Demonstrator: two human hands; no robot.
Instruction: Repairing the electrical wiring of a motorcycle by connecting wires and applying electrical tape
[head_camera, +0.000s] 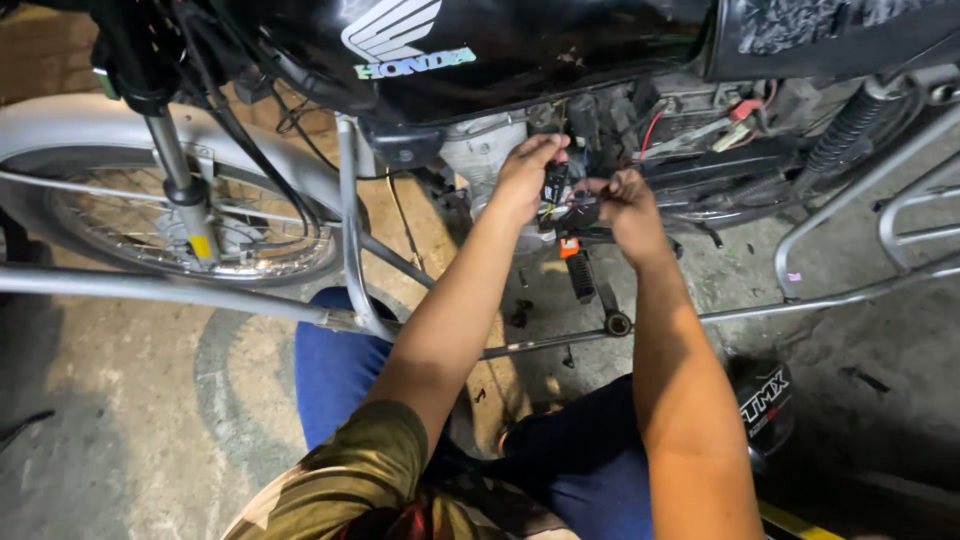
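Small black connector (556, 185) with thin coloured wires

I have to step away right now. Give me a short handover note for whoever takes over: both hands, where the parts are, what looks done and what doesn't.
Left hand: pinching a small black connector block at the motorcycle's open mid-section, below the black fuel tank.
Right hand: closed on the wire bundle beside that block.
Side area is already exposed; red wire and other loose leads show behind.
Whether the connector is mated cannot be told. Wiring still loose, nothing refitted.
Black helmet on the floor by the right knee.
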